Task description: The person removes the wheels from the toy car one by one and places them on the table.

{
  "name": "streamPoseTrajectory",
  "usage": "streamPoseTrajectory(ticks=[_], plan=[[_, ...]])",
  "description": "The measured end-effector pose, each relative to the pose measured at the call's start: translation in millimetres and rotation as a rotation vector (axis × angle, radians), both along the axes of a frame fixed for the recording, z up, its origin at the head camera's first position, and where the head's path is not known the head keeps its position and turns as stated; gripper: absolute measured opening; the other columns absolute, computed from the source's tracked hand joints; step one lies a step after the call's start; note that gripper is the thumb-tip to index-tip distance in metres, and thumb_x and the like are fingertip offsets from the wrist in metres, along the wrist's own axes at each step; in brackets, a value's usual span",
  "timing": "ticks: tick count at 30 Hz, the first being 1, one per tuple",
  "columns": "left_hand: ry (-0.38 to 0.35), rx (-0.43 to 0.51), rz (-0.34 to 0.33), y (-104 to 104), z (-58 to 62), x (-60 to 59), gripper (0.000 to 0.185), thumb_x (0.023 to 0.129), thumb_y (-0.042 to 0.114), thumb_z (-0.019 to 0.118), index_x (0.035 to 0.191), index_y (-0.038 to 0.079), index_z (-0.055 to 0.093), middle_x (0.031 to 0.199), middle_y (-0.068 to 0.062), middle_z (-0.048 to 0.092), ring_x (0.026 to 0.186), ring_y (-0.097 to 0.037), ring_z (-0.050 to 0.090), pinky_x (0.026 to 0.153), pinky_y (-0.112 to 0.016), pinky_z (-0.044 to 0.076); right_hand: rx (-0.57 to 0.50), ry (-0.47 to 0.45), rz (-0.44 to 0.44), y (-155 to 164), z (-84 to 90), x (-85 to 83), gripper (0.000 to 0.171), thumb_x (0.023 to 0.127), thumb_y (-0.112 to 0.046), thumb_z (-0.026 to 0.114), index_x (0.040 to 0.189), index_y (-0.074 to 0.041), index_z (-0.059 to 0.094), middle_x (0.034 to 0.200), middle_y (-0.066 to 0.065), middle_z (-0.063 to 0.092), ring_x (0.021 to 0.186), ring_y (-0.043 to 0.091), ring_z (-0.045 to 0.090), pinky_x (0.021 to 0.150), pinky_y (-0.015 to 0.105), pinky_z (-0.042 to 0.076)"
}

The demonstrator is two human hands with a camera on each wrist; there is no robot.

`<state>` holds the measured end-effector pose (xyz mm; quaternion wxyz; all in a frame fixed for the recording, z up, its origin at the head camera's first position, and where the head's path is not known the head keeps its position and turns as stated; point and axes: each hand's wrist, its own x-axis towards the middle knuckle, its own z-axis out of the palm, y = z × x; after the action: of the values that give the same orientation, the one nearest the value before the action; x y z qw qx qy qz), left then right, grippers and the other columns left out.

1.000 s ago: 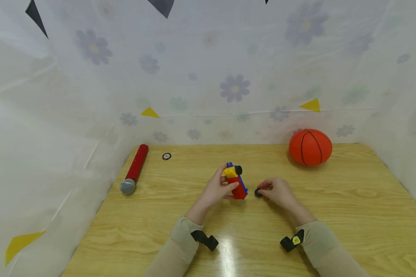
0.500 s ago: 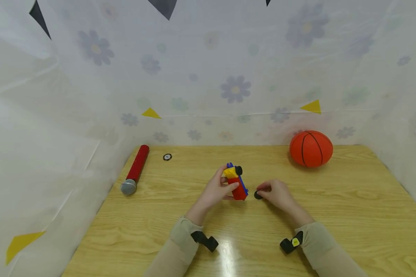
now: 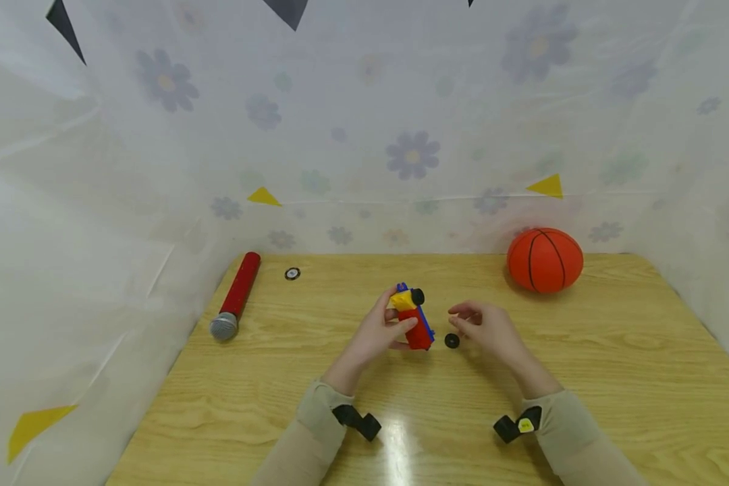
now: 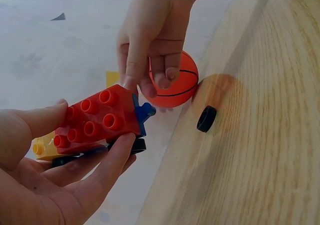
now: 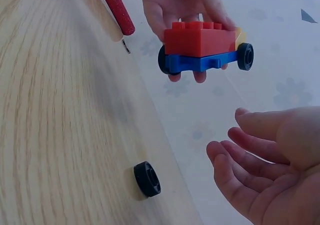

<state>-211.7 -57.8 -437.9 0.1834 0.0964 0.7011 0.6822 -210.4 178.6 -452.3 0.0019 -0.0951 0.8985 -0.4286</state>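
Observation:
My left hand (image 3: pixel 370 337) grips a toy car (image 3: pixel 420 335) built of a red studded brick, a yellow brick and a blue base. It is held tilted above the wooden table. In the right wrist view, black wheels (image 5: pixel 245 57) show on the blue base (image 5: pixel 200 63). A bare blue peg (image 4: pixel 145 112) sticks out at one end in the left wrist view. Lying on the table is a loose black wheel (image 3: pixel 452 341), to the right of the car. Just above and right of that wheel hovers my right hand (image 3: pixel 489 331), fingers loosely bent around nothing.
A red microphone (image 3: pixel 239 290) with a silver head lies at the table's left edge. Near it is a black-and-white disc (image 3: pixel 292 274). An orange basketball (image 3: pixel 545 260) sits at the back right. White flowered sheeting (image 3: pixel 364 162) hangs behind and beside the table (image 3: pixel 249 405).
My right hand has let go of the black wheel and lifted slightly off it, leaving it on the table. My left hand and the toy car have hardly moved.

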Motion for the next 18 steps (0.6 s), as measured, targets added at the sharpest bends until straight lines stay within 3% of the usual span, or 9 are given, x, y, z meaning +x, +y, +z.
streamPoseTrajectory(ticks=[4, 11, 18], plan=[[0.000, 0.004, -0.004, 0, 0.8, 0.5, 0.073, 0.098, 0.013, 0.063, 0.157, 0.018, 0.022, 0.135, -0.026, 0.057, 0.114, -0.040, 0.065, 0.084, -0.060, 0.056, -0.041, 0.025, 0.008, -3, 6.5, 3.6, 0.023, 0.095, -0.016, 0.068, 0.112, -0.001, 0.069, 0.092, 0.016, 0.071, 0.075, 0.028, 0.070, 0.062, 0.024, 0.056], [-0.004, -0.002, -0.023, 2, 2.7, 1.4, 0.071, 0.097, 0.013, 0.064, 0.155, 0.017, 0.024, 0.133, -0.026, 0.059, 0.113, -0.039, 0.065, 0.084, -0.060, 0.056, -0.086, 0.029, 0.002, -9, 16.6, 9.6, 0.023, 0.096, -0.017, 0.067, 0.112, -0.002, 0.068, 0.092, 0.017, 0.071, 0.075, 0.030, 0.069, 0.067, 0.036, 0.060], [0.002, -0.034, -0.069, 2, 2.2, 1.8, 0.067, 0.098, 0.014, 0.063, 0.154, 0.020, 0.027, 0.135, -0.025, 0.057, 0.115, -0.039, 0.064, 0.083, -0.059, 0.057, -0.093, 0.032, 0.002, -11, 21.5, 12.2, 0.024, 0.096, -0.020, 0.067, 0.112, -0.001, 0.068, 0.089, 0.012, 0.072, 0.075, 0.029, 0.069, 0.066, 0.035, 0.060]])
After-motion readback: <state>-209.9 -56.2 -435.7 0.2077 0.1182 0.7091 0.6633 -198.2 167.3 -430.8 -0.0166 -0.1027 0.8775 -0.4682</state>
